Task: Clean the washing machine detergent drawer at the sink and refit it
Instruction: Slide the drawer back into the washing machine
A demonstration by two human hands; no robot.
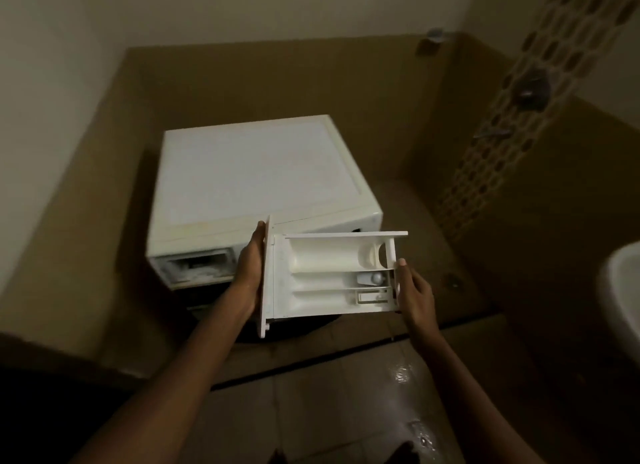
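I hold the white detergent drawer (325, 276) in the air in front of the white washing machine (256, 179), its compartments facing up. My left hand (251, 266) grips the drawer's front panel at the left end. My right hand (414, 290) holds the rear end, thumb on the drawer's right edge. The empty drawer slot (197, 266) shows at the machine's top left front corner.
The edge of a white sink (623, 301) is at the right. A patterned tile strip with a dark wall valve (531, 89) runs up the right wall. The tiled floor (398, 394) below has wet, shiny patches. The room is dim.
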